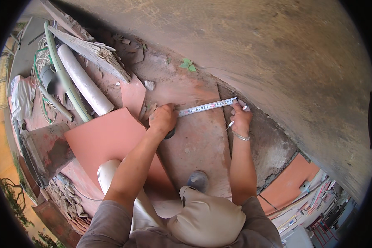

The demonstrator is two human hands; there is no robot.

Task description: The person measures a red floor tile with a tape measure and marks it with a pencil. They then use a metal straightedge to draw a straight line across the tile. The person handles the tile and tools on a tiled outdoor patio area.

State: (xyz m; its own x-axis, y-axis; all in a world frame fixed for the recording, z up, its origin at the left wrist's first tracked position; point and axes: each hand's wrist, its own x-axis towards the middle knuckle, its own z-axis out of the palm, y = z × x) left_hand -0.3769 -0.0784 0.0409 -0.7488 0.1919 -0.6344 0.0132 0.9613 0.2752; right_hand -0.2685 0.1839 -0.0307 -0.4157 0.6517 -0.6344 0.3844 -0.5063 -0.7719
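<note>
A white tape measure blade [206, 107] stretches across a dusty reddish slab [198, 140], between my two hands. My left hand [163, 118] is closed round the tape measure's case, of which only a dark bit shows below the palm. At the blade's far end, near the base of the wall, my right hand [241, 115] pinches the tip. A slim white pen [230, 124] also sits in the right hand's fingers. The slab's right edge runs beneath the blade, just left of the right hand.
A stained wall [285, 53] rises along the right. An orange-red tile [107, 140] lies by my left forearm, beside a plastic-wrapped roll [84, 80] and a pale green pipe [62, 70]. Broken boards [91, 51] lean at the back left. A small plant [187, 64] grows at the wall.
</note>
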